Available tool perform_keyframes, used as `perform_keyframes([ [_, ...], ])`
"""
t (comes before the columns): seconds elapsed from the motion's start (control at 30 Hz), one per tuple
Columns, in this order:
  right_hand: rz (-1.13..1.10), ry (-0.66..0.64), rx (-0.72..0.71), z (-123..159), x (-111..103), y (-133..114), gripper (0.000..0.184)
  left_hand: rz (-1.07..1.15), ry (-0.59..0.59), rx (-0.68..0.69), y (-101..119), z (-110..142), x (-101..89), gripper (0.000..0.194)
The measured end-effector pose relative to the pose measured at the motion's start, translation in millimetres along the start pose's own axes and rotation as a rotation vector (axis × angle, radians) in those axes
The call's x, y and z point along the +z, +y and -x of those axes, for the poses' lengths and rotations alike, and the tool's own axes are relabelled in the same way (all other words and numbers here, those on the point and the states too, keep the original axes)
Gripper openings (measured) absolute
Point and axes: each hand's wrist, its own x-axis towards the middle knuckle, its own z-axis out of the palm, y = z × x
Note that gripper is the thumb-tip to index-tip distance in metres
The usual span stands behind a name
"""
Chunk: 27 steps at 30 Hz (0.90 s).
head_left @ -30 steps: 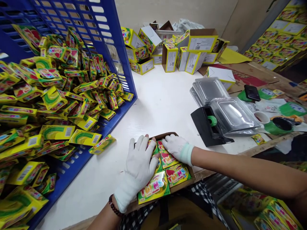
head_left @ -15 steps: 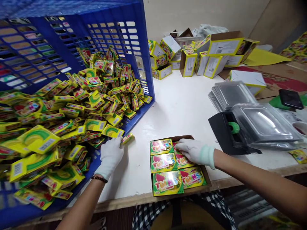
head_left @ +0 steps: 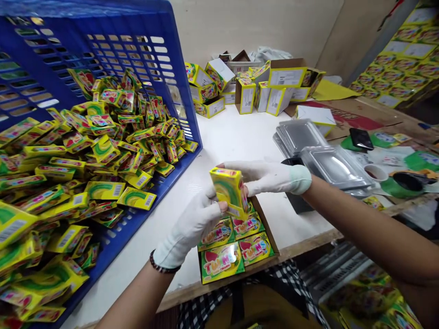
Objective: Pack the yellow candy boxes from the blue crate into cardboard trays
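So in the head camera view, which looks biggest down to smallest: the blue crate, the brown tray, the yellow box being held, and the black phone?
1. blue crate
2. brown tray
3. yellow box, though it is raised nearer the camera
4. black phone, though farther off, so less sure

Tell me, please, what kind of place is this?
Probably a hand-packing station for sweets or gum. A blue crate spills small yellow packets, a cardboard tray holds neat rows, and folded display boxes wait at the back.
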Motion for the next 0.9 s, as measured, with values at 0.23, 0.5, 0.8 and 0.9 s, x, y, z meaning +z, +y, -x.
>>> perform_keyframes([
  [0.23,-0.053,0.157,-0.009,10,25,12,0.052,0.037,0.005,-0.02,-20,-14,10.0,0.038],
  [0.5,0.884,0.138,0.314,15,2,34,0.016,-1.389,0.184,0.265,-41,10,-21.2,0.039],
  [0.8,1.337,-0.2,0.595,-22,42,36,0.027,-1.631,0.154,0.251,-56,17,-24.4,0.04],
  [0.9,1.38,-0.15,0.585,-17,50,40,0.028,-1.6,0.164,0.253,-57,17,-26.4,0.039],
])
